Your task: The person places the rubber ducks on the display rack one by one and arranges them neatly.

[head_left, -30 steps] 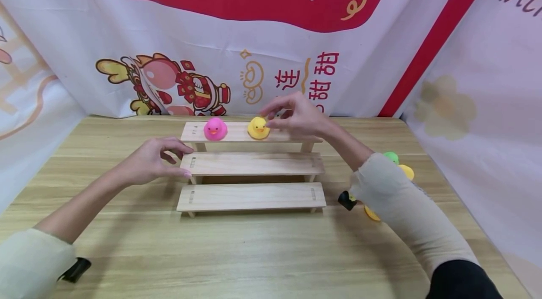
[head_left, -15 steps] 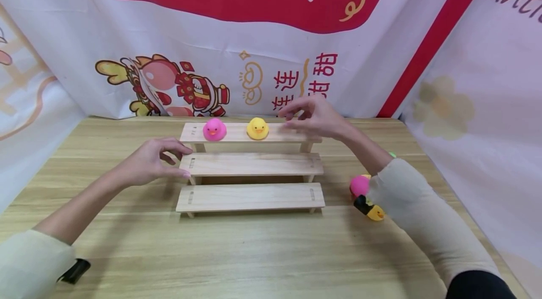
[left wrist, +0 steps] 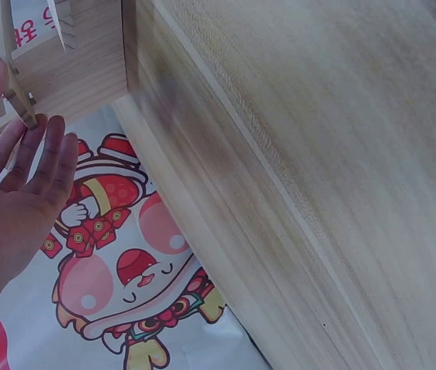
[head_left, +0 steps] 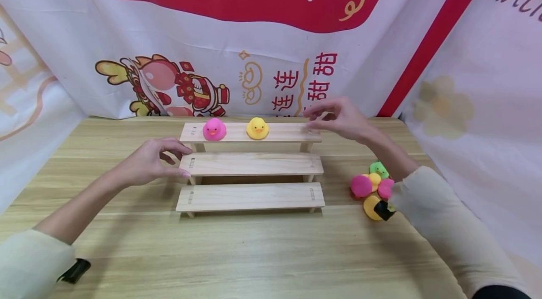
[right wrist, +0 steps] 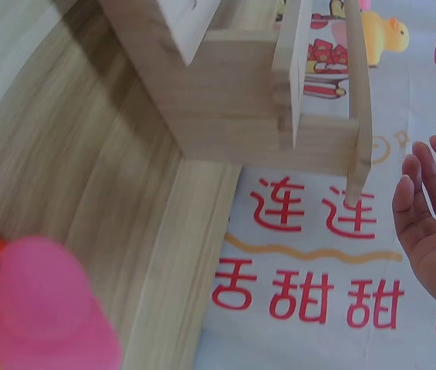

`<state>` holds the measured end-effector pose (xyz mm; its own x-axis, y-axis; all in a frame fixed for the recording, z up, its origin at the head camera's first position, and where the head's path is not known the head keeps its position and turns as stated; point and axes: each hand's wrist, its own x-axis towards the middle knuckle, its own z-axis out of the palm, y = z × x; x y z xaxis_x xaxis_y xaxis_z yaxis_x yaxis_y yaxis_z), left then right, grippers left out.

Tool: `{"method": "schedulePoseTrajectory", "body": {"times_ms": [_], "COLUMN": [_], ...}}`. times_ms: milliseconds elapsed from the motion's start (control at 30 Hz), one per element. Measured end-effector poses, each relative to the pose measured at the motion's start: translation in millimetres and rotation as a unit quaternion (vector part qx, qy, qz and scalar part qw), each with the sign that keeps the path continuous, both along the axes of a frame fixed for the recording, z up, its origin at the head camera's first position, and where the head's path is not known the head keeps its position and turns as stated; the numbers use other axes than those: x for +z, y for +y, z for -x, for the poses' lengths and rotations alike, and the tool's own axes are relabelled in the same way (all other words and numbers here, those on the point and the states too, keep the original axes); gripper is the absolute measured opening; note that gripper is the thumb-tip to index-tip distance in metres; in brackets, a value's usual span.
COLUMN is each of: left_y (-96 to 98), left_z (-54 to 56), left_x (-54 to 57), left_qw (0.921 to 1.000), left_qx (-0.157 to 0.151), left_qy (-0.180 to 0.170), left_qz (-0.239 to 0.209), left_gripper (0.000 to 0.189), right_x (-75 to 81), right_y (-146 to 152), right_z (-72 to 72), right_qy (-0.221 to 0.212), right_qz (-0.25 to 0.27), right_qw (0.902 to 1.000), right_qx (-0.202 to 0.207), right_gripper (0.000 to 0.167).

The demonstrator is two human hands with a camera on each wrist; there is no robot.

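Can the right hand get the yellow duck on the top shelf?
Probably yes. The right hand holds nothing and hangs near the right end of the top shelf. Only bare wood lies between there and the yellow duck, so the way looks free.

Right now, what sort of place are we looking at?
Likely a tabletop staging booth, though the room beyond is out of view. Signs: printed sheets hung around the back and sides of a wood-grain table, and a three-tier wooden stand displaying a pink duck and a yellow duck.
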<state>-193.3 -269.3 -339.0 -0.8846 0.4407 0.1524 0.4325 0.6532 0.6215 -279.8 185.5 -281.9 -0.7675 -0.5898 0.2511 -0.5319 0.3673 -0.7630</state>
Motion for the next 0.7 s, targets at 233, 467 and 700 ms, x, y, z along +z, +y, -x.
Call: {"method": "schedulePoseTrajectory", "body": {"times_ms": [233,467,700], "left_y": [0.7,0.7,0.6], "left_z": [-1.1,-1.3,-1.5], "left_x": [1.5,1.3,1.1], "left_qw": [1.0,1.0,1.0], "left_qx": [0.002,0.004,0.006], "left_qy": [-0.003,-0.007,-0.006], "left_qz": [0.005,0.006,0.003], "left_gripper": [0.048,0.048,0.049], "right_x": [-4.4,-11.6,-16.8], "right_y": [21,37,56], "right_z": [-4.3,-8.2,-13.7], "right_qy": [-0.001,-0.016,-0.02], "right_qz": [-0.009,-0.016,-0.035], "right_qw": [0.9997,0.9989,0.9972], "right_qx": [-0.022,-0.04,-0.063], "right_gripper": [0.024,0.023,0.024]}}
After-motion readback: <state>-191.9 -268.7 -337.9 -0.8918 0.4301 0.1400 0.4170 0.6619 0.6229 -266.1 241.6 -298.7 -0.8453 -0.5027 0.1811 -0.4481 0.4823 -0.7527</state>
